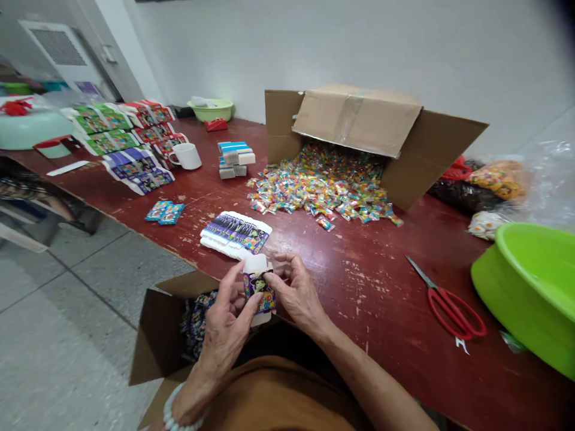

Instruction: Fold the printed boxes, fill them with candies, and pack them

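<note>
Both my hands grip one small purple printed paper box (259, 290) at the near edge of the red table (359, 281). My left hand (227, 320) clasps its left side, fingers curled, and my right hand (294, 290) pinches its top right flap. A stack of flat purple box blanks (236, 234) lies just beyond my hands. Further back, a heap of small colourful wrapped candies (321, 185) spills from a tipped cardboard carton (368, 134).
An open cardboard box (168, 335) with folded purple boxes stands below the table edge at my left. Red scissors (449, 308) and a green basin (532, 293) lie at the right. Stacks of coloured boxes (128, 140), a white mug (186, 156) and plastic bags (498, 185) sit further off.
</note>
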The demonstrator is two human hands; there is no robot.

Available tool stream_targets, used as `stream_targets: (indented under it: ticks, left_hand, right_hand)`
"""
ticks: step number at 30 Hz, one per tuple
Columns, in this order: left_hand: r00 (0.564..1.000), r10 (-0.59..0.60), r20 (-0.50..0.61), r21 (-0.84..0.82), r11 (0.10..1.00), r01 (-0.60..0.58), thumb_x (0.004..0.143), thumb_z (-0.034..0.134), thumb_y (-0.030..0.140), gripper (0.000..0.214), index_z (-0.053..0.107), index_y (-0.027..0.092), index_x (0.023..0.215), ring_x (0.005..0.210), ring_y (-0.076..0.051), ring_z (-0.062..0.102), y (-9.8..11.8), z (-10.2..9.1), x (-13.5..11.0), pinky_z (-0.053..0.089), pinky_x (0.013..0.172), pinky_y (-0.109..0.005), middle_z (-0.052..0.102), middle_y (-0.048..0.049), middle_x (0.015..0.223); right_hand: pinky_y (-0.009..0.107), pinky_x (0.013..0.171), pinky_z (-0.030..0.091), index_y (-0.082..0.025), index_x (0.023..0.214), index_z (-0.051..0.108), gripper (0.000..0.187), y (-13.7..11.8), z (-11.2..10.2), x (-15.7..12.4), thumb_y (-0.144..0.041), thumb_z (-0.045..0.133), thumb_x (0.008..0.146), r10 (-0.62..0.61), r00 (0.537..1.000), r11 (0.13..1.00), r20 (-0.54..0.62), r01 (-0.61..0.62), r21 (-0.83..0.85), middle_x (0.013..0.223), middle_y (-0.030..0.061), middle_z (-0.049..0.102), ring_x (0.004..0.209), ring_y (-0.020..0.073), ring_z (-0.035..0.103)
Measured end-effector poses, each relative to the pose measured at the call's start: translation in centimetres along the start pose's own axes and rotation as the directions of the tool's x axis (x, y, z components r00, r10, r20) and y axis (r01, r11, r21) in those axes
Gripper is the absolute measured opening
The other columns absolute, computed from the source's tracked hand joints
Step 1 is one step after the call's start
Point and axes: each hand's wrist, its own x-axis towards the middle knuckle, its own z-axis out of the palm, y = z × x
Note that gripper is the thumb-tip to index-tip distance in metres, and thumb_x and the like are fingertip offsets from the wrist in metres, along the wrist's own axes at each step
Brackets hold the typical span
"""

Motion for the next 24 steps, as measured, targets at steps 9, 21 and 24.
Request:
stream_targets:
  ticks: [9, 21, 24]
  left_hand:
    - [0.994, -0.077, 0.077, -0.048, 0.996, 0.081, 0.080, 0.075, 0.044, 0.032, 0.067, 0.021, 0.100, 0.077, -0.018, 0.066, 0.1, -0.5, 0.8, 0.054, 0.069, -0.025, 0.073, -0.0027, 0.088]
    - [0.999, -0.012, 0.040, 0.062, 0.998, 0.009, 0.083, 0.069, 0.045, 0.024, 0.067, 0.021, 0.090, 0.068, -0.016, 0.057, 0.5, -0.3, 1.2, 0.050, 0.061, -0.023, 0.064, 0.0011, 0.077]
    - [1.000, 0.004, 0.015, 0.022, 1.000, -0.005, 0.083, 0.069, 0.047, 0.027, 0.066, 0.021, 0.091, 0.070, -0.016, 0.057, -0.3, -0.2, 1.4, 0.050, 0.064, -0.024, 0.065, 0.0007, 0.079]
  right_hand:
    - [0.027, 0.062, 0.048, -0.019, 0.080, 0.064, 0.029, 0.4, -0.3, 0.5, -0.043, 0.080, 0.074, 0.150, 0.978, 0.962, 0.142, -0.177, 0.207, 0.072, -0.0011, 0.065, 0.062, 0.0129, 0.058]
    - [0.027, 0.072, 0.051, -0.020, 0.101, 0.062, 0.045, 0.5, -0.3, 0.8, -0.033, 0.086, 0.065, 0.014, 1.000, 0.991, 0.028, -0.018, 0.130, 0.087, 0.0009, 0.069, 0.074, 0.0142, 0.064]
    - [0.027, 0.071, 0.050, -0.021, 0.103, 0.063, 0.039, 0.7, -0.4, 0.6, -0.036, 0.080, 0.072, -0.057, 0.998, 0.998, -0.005, 0.057, 0.041, 0.088, 0.0004, 0.068, 0.073, 0.0140, 0.062]
